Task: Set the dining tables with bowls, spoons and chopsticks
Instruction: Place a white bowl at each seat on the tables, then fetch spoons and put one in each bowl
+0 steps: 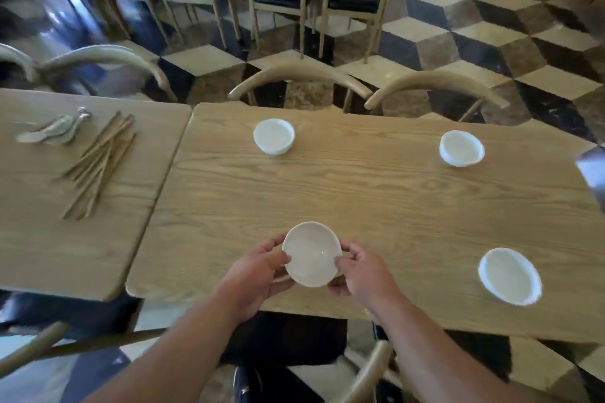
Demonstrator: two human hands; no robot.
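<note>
Holding white bowl at near edge of surface: left grip, right grip both curled round rim.

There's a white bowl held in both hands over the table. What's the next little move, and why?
Probably lower the held bowl onto the table at the near-left place and let go. The left hand and right hand grip its rim just above the wood; the far-left bowl, far-right bowl and near-right bowl already fill the other places. The spoons and chopsticks wait on the side table.
</note>
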